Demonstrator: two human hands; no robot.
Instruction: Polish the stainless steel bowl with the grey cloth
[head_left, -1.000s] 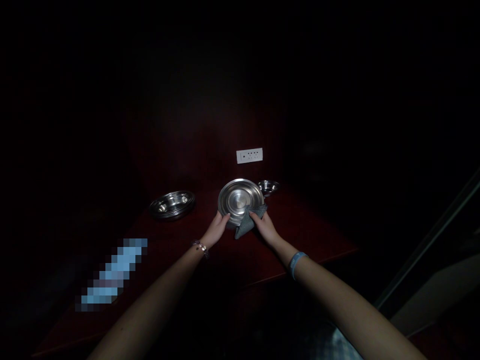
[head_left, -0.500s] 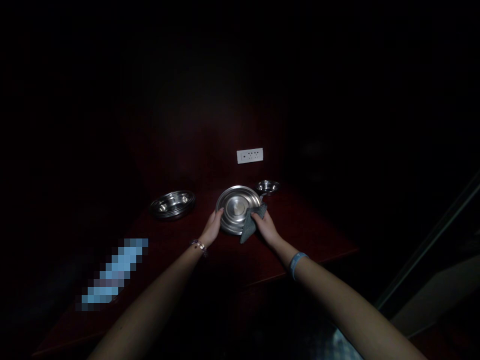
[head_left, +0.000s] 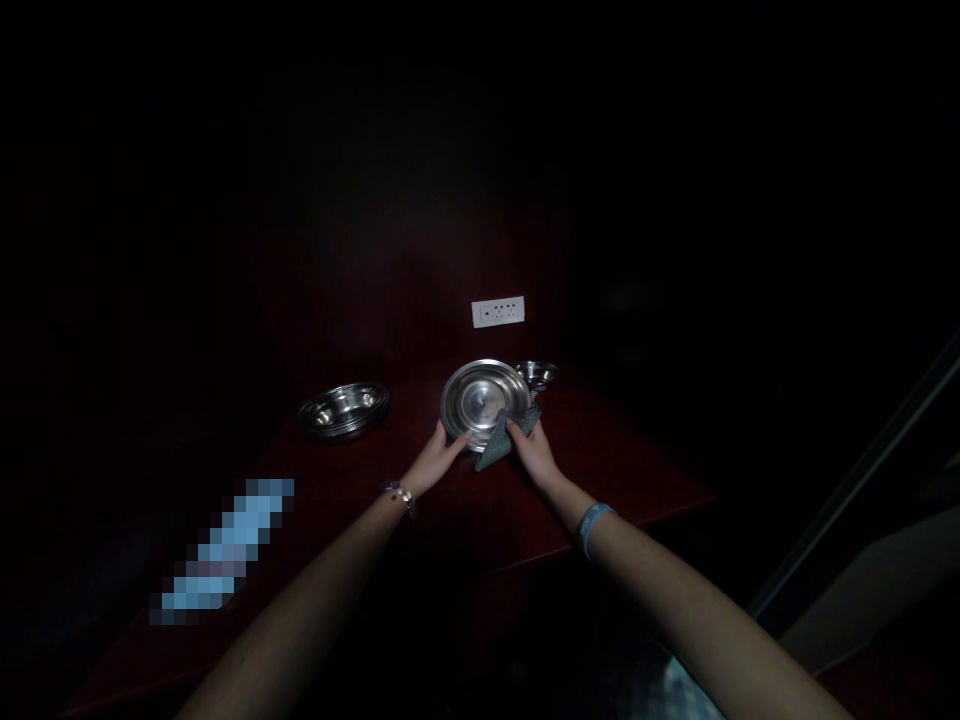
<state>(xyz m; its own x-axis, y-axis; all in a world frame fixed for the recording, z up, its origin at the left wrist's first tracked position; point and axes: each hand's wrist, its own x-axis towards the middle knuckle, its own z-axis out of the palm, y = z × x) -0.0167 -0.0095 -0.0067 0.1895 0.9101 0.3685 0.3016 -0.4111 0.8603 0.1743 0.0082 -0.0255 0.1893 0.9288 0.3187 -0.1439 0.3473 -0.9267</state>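
A round stainless steel plate (head_left: 484,395) is held up between my two hands, tilted so that its broad face is toward me. My left hand (head_left: 439,458) grips its lower left rim, with the thumb over the face and the other fingers behind. In my right hand (head_left: 534,452) is a grey-green cloth (head_left: 496,443), pressed against the plate's lower right rim. The right fingers behind the cloth and plate are hidden. Just behind the plate, to the right, a smaller steel bowl (head_left: 541,374) stands on the table, partly covered by the plate.
On the dark red table (head_left: 600,460), a stack of steel plates (head_left: 345,410) stands to the left. A pixelated blue item (head_left: 229,550) lies near the left front. A white power socket (head_left: 498,312) is on the wall behind. Much of the surroundings is too dark to make out.
The plate has moved slightly up and to the right, and its tilt has changed. My left thumb now reaches further along the lower rim. The cloth has shifted a little with the plate.
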